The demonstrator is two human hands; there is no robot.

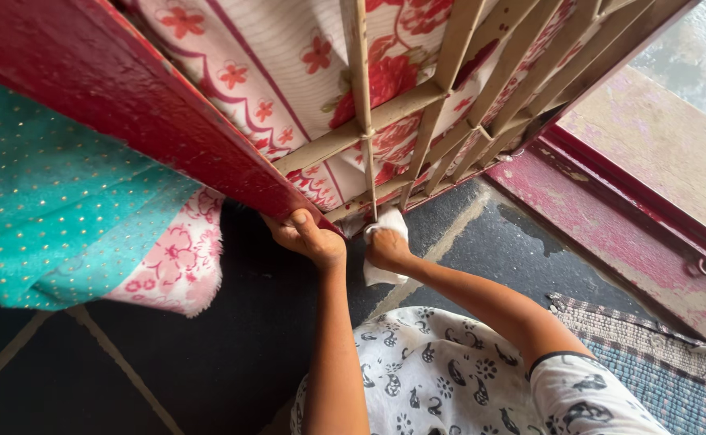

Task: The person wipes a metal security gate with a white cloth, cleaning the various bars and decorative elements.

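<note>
The right hand [387, 248] is closed on a white cloth [385, 229], pressed at the bottom rail of the cream metal grille [417, 153]. The left hand [309, 238] clasps the lower edge of the red door frame [127, 105], steadying it. Firm short strokes along each bar would serve best.

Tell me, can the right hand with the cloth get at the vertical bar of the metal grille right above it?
Probably yes: the right hand presses the white cloth at the foot of the vertical bar, and nothing blocks the way up it.
</note>
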